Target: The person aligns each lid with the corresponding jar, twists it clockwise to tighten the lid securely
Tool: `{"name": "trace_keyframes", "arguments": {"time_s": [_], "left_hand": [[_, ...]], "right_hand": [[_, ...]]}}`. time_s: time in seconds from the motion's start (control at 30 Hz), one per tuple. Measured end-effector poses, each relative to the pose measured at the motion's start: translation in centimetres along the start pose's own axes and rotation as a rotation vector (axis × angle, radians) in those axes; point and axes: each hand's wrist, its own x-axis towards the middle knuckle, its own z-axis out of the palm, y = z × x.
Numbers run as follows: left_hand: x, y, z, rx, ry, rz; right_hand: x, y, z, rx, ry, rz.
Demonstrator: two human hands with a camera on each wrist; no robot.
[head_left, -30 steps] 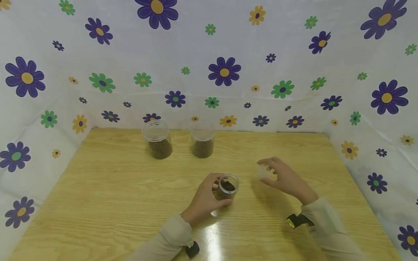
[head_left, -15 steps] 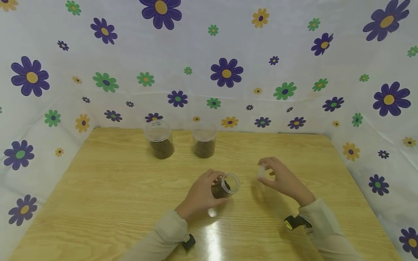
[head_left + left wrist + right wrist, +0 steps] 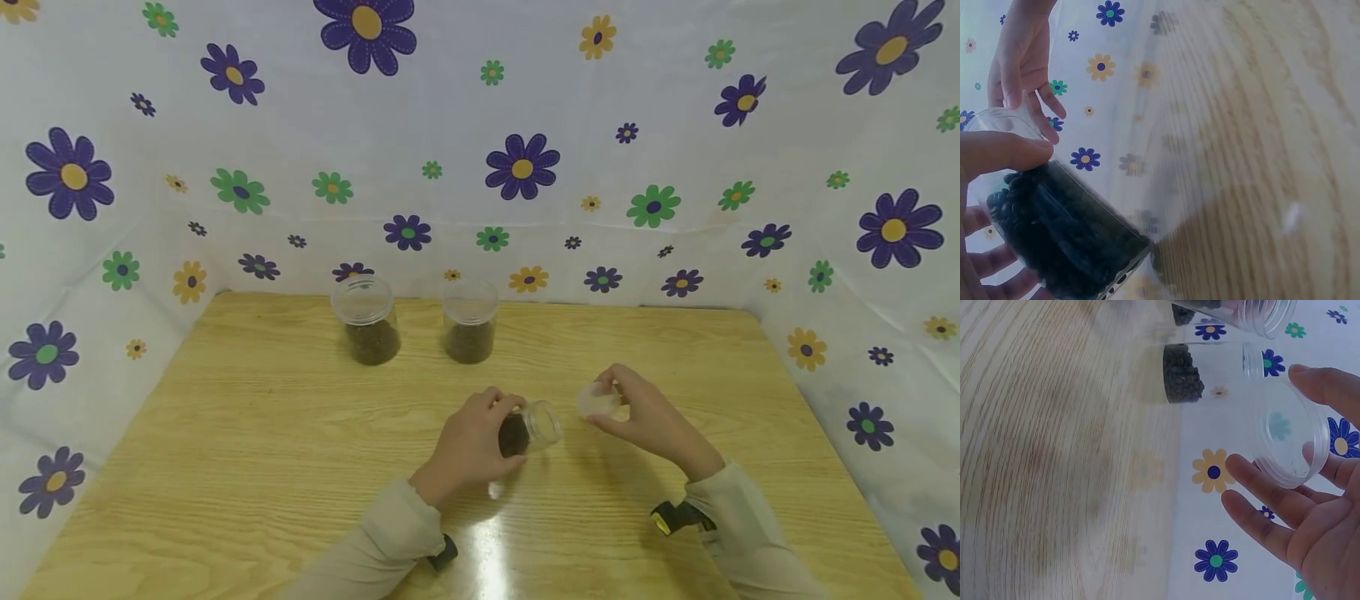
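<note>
My left hand (image 3: 467, 442) grips a small clear jar (image 3: 542, 425) part-filled with dark, bean-like pieces (image 3: 1054, 231). The jar tilts far over, its uncovered mouth towards the right. Across from that mouth, my right hand (image 3: 648, 415) pinches a round clear lid (image 3: 596, 402) by its edge, apart from the jar. In the right wrist view, the thumb and fingers hold the lid (image 3: 1294, 440) on edge. The left wrist view shows my left thumb (image 3: 1004, 153) across the jar's side, with the pieces lying along the lower wall.
Two larger clear jars, a left one (image 3: 366, 321) and a right one (image 3: 469, 321), stand at the back of the wooden table (image 3: 262, 467), with dark contents low inside. A white flower-printed cloth (image 3: 570, 192) hangs behind and along both sides.
The small jar has gone from nearly upright to tilted far over to the right. My right hand has turned the lid and brought it slightly nearer the jar's mouth.
</note>
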Motion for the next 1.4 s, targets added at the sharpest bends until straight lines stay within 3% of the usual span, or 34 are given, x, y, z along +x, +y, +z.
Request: {"name": "trace_keyframes", "arguments": {"time_s": [0.2, 0.57, 0.93, 1.23, 1.4], "left_hand": [[0.0, 0.4, -0.1, -0.008, -0.009, -0.002], [-0.1, 0.2, 0.0, -0.024, -0.003, -0.012], [-0.4, 0.8, 0.1, -0.031, 0.049, -0.010], [-0.6, 1.2, 0.2, 0.048, 0.122, 0.046], [-0.5, 1.1, 0.3, 0.184, 0.147, 0.101]], "right_hand": [[-0.2, -0.1, 0.0, 0.055, 0.017, -0.038], [-0.2, -1.5, 1.1, 0.215, 0.113, -0.214], [-0.3, -1.5, 2.9, 0.214, 0.143, -0.224], [-0.4, -1.5, 3.0, 0.230, 0.108, -0.207], [-0.5, -1.5, 3.0, 0.237, 0.088, -0.198]]}}
